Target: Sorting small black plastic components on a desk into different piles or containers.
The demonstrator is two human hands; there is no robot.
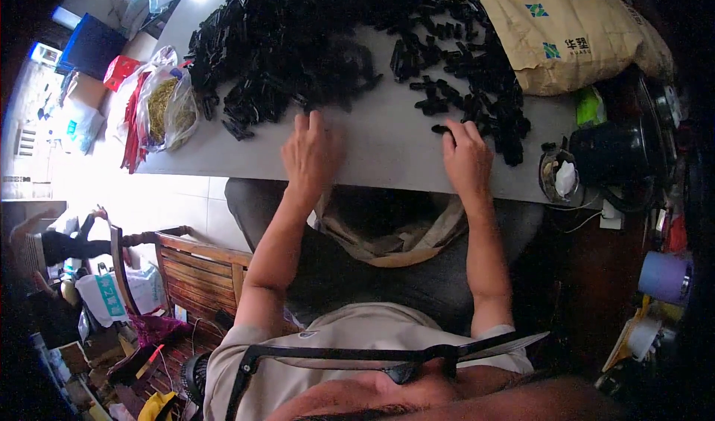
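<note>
A large heap of small black plastic pieces (268, 41) covers the far left and middle of the grey table (380, 153). My left hand (304, 156) is at the heap's near edge, fingers bent toward it. Motion smears its thumb side, so what it holds, if anything, is hidden. My right hand (469, 160) is closed in a pinch on a short black plastic piece (441, 129), beside a looser spread of the same pieces (477, 108). Below the table edge, a cloth-like pouch or bag (395, 259) hangs open at my lap.
A big tan sack (573, 41) lies at the far right, against the loose pieces. Clear plastic bags (167, 108) sit at the table's left edge. A glass jar (555, 175) and a black container (614, 153) stand right. A wooden chair (201, 272) is lower left.
</note>
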